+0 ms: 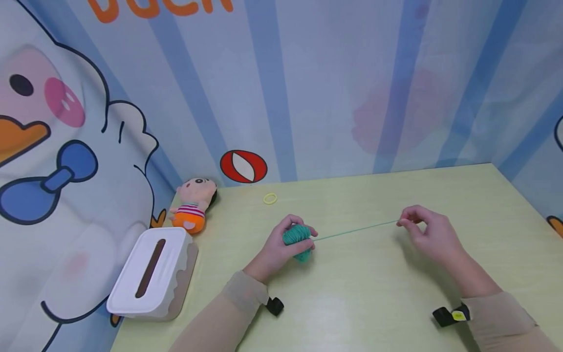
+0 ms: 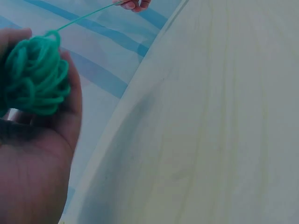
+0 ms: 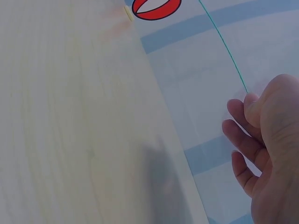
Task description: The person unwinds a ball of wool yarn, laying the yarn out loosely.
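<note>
A small ball of green yarn (image 1: 296, 235) sits in my left hand (image 1: 278, 247), held between the thumb and the curled fingers above the table. In the left wrist view the wound loops of the yarn ball (image 2: 36, 77) show plainly. A single green strand (image 1: 352, 231) runs from the ball across to the right, stretched straight. My right hand (image 1: 428, 233) pinches its far end between thumb and forefinger. The right wrist view shows the strand (image 3: 224, 44) reaching the fingertips of the right hand (image 3: 266, 135), with the other fingers loosely bent.
On the pale wooden table (image 1: 360, 303), a white tissue box (image 1: 176, 288) stands at the left. Behind it a plush doll (image 1: 193, 205) in orange shorts leans at the back corner. A yellow ring (image 1: 265, 201) lies near the back edge. A printed blue-striped cloth (image 1: 316, 88) hangs behind.
</note>
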Available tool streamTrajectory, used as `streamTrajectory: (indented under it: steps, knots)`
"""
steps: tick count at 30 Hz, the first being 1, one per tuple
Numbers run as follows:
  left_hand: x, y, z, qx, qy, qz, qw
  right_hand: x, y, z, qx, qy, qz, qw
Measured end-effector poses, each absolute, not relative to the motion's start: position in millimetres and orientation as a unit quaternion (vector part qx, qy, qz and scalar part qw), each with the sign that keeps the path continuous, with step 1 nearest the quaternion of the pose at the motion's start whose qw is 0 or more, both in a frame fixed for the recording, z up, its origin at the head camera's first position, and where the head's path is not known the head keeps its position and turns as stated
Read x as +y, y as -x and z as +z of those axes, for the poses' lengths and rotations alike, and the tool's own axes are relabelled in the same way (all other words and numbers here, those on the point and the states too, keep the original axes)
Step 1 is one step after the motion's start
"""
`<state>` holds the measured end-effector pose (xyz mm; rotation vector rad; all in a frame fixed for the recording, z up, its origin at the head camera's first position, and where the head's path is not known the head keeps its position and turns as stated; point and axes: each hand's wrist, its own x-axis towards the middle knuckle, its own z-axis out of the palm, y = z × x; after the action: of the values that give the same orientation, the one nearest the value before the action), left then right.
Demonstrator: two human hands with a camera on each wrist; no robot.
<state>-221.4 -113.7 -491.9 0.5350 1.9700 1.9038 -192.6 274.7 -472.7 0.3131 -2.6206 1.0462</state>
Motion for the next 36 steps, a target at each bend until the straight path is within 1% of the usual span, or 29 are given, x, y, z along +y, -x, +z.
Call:
streamTrajectory:
  steps: [3,10,16,21,28,33,36]
  knots:
    - [-114.3,221.6,-491.9,0.697,-0.182,0.673,0.169,278.8,191.8,-473.8,-0.915,-0.104,0.361,0.150]
    - [-113.1,222.3,-490.6,0.667,-0.205,0.695,0.175,288.7,188.2,-474.9,-0.918,-0.095,0.358,0.141]
    - [-115.0,221.3,-490.0,0.697,-0.193,0.672,0.162,297.5,187.6,-477.0,-0.919,-0.088,0.355,0.145]
    - [-115.9,221.7,-490.8,0.700,-0.194,0.667,0.165,303.1,187.1,-477.8,-0.921,-0.079,0.353,0.146]
    - [-117.8,224.1,-492.2,0.726,-0.175,0.650,0.142,309.5,188.4,-484.0,-0.924,-0.046,0.357,0.128]
    - [-119.5,226.1,-492.9,0.717,-0.169,0.656,0.164,313.5,190.9,-488.9,-0.928,-0.032,0.352,0.117]
    - [-120.0,227.4,-494.1,0.710,-0.170,0.662,0.168,314.8,192.5,-491.7,-0.930,-0.027,0.348,0.116]
